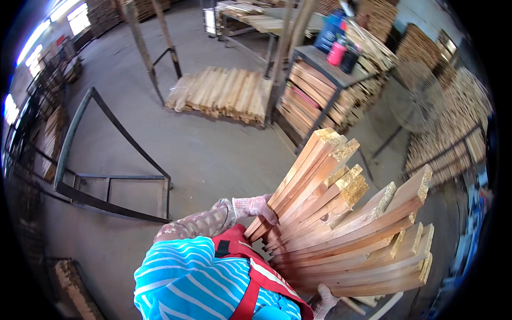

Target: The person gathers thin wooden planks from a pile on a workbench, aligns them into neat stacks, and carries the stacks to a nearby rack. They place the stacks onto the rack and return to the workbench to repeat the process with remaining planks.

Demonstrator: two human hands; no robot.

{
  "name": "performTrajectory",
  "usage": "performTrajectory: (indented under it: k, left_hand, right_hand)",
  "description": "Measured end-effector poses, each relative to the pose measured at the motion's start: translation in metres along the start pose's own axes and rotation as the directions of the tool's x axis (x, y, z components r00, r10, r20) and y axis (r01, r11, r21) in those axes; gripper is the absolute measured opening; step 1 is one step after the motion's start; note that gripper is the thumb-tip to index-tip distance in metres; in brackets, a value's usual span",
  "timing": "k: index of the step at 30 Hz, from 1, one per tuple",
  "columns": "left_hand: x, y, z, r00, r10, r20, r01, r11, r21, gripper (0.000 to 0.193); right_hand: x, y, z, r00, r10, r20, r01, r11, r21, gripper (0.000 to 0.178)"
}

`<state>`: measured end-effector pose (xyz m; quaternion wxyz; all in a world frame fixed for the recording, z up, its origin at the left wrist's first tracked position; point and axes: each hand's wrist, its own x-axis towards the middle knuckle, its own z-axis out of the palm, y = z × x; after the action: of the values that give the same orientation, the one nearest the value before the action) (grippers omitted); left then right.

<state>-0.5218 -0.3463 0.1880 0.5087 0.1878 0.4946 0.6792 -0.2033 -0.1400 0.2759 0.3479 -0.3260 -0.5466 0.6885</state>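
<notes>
A thick bundle of wooden planks [341, 224] stretches from my front out to the right, the far ends fanned apart and uneven. My left hand [257, 208], in a pale, stained knit glove, is closed against the bundle's left edge. At the near right edge, my gloved right hand [325, 302] presses around the outermost plank; part of it is hidden by the wood and my clothing. The planks' near ends lie close to my red apron [237, 240]. Whether anything else supports the bundle is hidden.
An empty-framed metal rack [112, 178] stands at left. A low stack of boards [221, 93] lies on the floor ahead. Beyond the bundle are a metal table [325, 64] with a pink bottle [336, 53], a large fan [418, 98], and piled boards [448, 128] at right.
</notes>
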Motion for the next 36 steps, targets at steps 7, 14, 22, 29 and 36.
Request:
performTrajectory:
  k: [7, 14, 22, 29, 36]
  left_hand:
    - [-0.022, 0.055, -0.160, 0.921, 0.164, -0.354, -0.170, 0.985, 0.016, 0.062]
    - [-0.072, 0.146, -0.238, 0.578, 0.294, -0.761, -0.364, 0.928, 0.082, 0.075]
    - [-0.089, 0.223, -0.371, 0.346, 0.292, -0.892, -0.339, 0.925, 0.172, 0.090]
    - [-0.092, 0.325, -0.568, 0.411, 0.254, -0.876, 0.030, 0.956, 0.291, 0.086]
    - [-0.082, 0.413, -0.772, 0.610, 0.252, -0.751, 0.093, 0.919, 0.384, 0.090]
  right_hand:
    - [0.168, 0.021, 0.190, 0.851, -0.065, 0.521, 0.084, 0.996, -0.013, 0.068]
    - [0.310, 0.088, 0.404, 0.500, 0.261, 0.826, 0.015, 0.951, -0.309, 0.068]
    - [0.383, 0.159, 0.647, 0.312, 0.270, 0.911, 0.041, 0.954, -0.297, 0.055]
    - [0.386, 0.208, 0.822, 0.435, 0.326, 0.839, -0.246, 0.940, -0.237, 0.023]
    - [0.385, 0.261, 0.957, 0.669, 0.188, 0.719, -0.019, 0.971, -0.237, 0.009]
